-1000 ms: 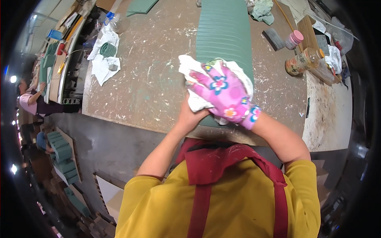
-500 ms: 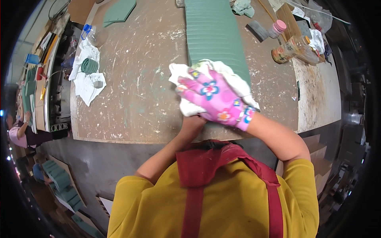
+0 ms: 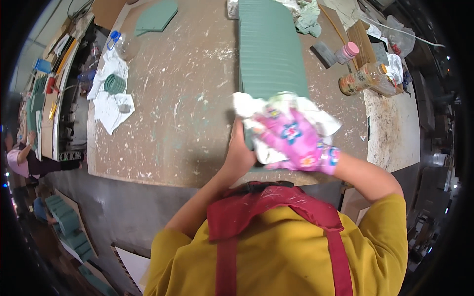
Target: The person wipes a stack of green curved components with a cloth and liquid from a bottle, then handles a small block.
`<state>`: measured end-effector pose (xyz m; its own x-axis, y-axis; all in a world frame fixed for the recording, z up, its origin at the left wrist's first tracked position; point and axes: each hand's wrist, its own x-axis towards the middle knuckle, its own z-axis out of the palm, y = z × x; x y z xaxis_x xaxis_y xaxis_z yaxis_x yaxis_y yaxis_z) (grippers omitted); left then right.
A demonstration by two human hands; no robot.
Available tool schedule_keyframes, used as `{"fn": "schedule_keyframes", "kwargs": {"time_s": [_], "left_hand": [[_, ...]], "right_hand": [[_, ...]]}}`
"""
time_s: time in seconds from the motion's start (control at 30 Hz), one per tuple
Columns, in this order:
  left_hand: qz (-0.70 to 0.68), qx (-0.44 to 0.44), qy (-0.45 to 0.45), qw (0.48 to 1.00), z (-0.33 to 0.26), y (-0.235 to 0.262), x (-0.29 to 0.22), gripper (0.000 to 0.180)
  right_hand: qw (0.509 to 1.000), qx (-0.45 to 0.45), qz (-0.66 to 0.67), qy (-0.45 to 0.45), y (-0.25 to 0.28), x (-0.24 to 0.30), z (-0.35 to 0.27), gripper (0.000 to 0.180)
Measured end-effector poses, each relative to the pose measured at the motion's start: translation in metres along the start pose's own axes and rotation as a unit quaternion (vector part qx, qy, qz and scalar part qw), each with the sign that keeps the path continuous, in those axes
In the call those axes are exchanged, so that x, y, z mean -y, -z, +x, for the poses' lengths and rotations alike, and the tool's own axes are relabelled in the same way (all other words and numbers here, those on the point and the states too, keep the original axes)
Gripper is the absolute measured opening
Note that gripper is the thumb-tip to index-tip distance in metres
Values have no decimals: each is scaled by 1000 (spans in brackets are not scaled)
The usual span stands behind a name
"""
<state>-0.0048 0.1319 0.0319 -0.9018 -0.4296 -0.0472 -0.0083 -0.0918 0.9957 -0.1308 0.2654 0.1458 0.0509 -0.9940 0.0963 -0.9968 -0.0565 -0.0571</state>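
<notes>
A long row of green, overlapping flat pieces [image 3: 271,54] runs from the far edge of the table toward me. Over its near end lies a crumpled white cloth [image 3: 321,118]. My right hand [image 3: 294,140], in a pink flowered glove, presses and grips this cloth, slightly blurred by motion. Bare, my left hand [image 3: 240,155] is closed around the left side of the row's near end. Its fingertips are partly hidden by the cloth and the row.
The brown table [image 3: 173,108] is scuffed and paint-flecked. At left, a green coil [image 3: 114,84] rests on white paper [image 3: 111,116] near a clear bottle. Green panels [image 3: 157,17] lie far left. At right are a dark block [image 3: 323,54], a pink-capped jar [image 3: 347,52] and a bottle [image 3: 363,79].
My right hand and the cloth have moved right and nearer to me. My left hand, earlier mostly under the cloth, now shows at the row's left side.
</notes>
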Motion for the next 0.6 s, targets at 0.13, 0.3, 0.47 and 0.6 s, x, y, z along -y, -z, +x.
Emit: {"fn": "schedule_keyframes", "kwargs": {"time_s": [0.13, 0.3, 0.47, 0.6], "left_hand": [[82, 127, 37, 988, -12, 14, 25, 83], [25, 37, -1, 999, -5, 6, -21, 108], [28, 36, -56, 997, 2, 1, -12, 105], [54, 57, -20, 997, -4, 7, -5, 103]], "right_hand": [[996, -57, 60, -33, -9, -30, 61, 59], [949, -88, 164, -254, -2, -124, 71, 30], [931, -258, 72, -248, 9, -148, 47, 23], [978, -145, 123, -90, 1, -85, 81, 27]]}}
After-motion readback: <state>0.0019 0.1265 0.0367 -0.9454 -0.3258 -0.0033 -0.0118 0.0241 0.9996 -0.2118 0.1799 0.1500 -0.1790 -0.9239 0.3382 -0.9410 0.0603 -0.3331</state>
